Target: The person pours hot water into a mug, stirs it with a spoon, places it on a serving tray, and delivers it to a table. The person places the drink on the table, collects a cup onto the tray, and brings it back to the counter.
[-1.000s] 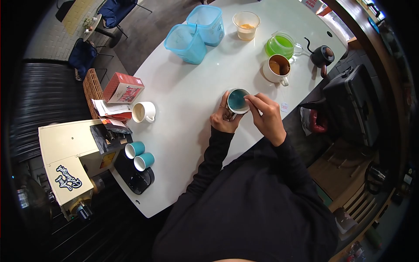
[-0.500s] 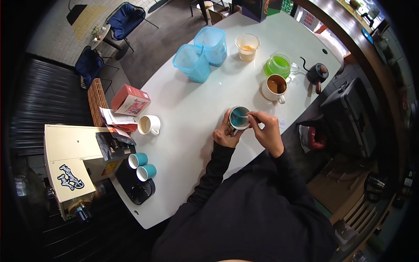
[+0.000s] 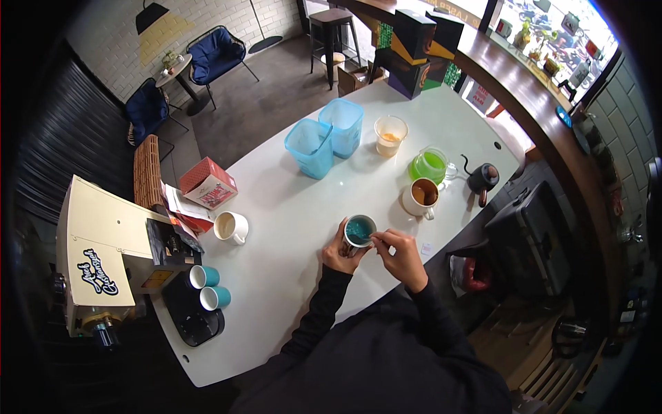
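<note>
My left hand (image 3: 339,254) is wrapped around a small cup (image 3: 373,223) with a pale rim and a blue-teal inside, holding it over the white table. My right hand (image 3: 401,257) pinches a thin spoon (image 3: 369,239) whose lower end dips into the cup; its tip is hidden. Bubbles or flecks show on the teal contents. Just beyond stands a white mug (image 3: 412,205), brown-stained inside. Behind that mug is a glass server (image 3: 431,163) of bright green liquid.
Two blue translucent pitchers (image 3: 309,165) and a clear cup (image 3: 390,146) stand farther back. A black gooseneck kettle (image 3: 484,178) is at right. On the left are a white mug (image 3: 236,226), a red-and-white box (image 3: 209,185), two teal cups (image 3: 218,297) and a cream machine (image 3: 103,234).
The head view has tilted up, showing more of the room, and the table scene sits lower. Both hands keep hold of the cup and spoon; the spoon's visible part looks shorter.
</note>
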Motion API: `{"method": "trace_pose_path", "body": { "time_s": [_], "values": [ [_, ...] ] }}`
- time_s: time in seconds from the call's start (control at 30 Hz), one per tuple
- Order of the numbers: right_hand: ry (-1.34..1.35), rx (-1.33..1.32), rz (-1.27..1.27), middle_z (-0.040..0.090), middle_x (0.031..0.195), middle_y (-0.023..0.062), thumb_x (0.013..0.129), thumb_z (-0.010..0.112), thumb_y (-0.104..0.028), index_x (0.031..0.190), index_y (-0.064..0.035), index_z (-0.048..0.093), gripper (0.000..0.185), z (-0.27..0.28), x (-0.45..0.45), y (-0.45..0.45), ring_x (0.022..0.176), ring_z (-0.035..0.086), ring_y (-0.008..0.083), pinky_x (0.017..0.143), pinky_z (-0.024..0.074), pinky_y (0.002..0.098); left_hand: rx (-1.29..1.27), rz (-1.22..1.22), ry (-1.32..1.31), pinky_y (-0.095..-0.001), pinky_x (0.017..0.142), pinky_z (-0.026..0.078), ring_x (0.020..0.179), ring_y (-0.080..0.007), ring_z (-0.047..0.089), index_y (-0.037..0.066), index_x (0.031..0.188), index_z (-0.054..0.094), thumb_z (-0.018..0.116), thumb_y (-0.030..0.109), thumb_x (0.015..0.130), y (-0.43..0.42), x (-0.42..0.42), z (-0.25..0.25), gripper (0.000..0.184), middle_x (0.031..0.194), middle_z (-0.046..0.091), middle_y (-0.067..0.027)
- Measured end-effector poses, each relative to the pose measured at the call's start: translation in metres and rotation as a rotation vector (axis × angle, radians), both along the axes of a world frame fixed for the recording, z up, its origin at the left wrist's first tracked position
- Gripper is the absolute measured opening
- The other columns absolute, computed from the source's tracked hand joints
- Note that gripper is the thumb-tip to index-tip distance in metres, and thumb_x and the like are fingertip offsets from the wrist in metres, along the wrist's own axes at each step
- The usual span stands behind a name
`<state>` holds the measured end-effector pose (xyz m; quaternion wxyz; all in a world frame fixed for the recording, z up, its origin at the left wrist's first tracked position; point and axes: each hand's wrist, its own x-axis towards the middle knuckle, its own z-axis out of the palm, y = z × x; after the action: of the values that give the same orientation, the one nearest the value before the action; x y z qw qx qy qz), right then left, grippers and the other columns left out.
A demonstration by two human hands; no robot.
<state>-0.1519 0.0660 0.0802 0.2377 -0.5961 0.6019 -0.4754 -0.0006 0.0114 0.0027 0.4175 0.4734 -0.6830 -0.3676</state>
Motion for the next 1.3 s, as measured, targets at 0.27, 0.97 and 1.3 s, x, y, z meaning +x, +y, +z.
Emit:
{"method": "trace_pose_path", "body": {
  "time_s": [0.27, 0.97, 1.3],
  "values": [
    [0.092, -0.04, -0.024, 0.062, 0.079, 0.0163, 0.087, 0.066, -0.004, 0.097, 0.0002, 0.071, 0.012, -0.001, -0.001, -0.014, 0.068, 0.062, 0.033, 0.062, 0.0485, 0.0388, -0.131, 0.035, -0.001, -0.0377, 0.07, 0.057, 0.082, -0.0302, 0.072, 0.009, 0.138, 0.051, 0.093, 0.032, 0.061, -0.001, 0.0, -0.004, 0.091, 0.092, 0.072, -0.0153],
    [0.276, -0.04, 0.029, 0.062, 0.081, 0.0156, 0.086, 0.066, -0.002, 0.099, 0.0008, 0.068, 0.014, 0.002, 0.005, -0.017, 0.067, 0.062, 0.0328, 0.061, 0.0485, 0.0388, -0.048, 0.011, 0.053, -0.0352, 0.074, 0.057, 0.087, -0.0237, 0.073, 0.004, 0.135, 0.053, 0.088, 0.019, 0.065, -0.003, 0.001, -0.005, 0.08, 0.101, 0.073, -0.0137],
    [0.21, -0.101, 0.009, 0.062, 0.08, 0.0148, 0.085, 0.067, -0.003, 0.1, 0.0, 0.069, 0.015, -0.005, 0.009, -0.022, 0.067, 0.061, 0.0332, 0.061, 0.0485, 0.0388, -0.03, 0.006, 0.087, -0.035, 0.074, 0.057, 0.087, -0.0251, 0.072, 0.005, 0.137, 0.052, 0.09, 0.021, 0.063, -0.001, 0.001, -0.002, 0.085, 0.098, 0.072, -0.0148]
  ]
}}
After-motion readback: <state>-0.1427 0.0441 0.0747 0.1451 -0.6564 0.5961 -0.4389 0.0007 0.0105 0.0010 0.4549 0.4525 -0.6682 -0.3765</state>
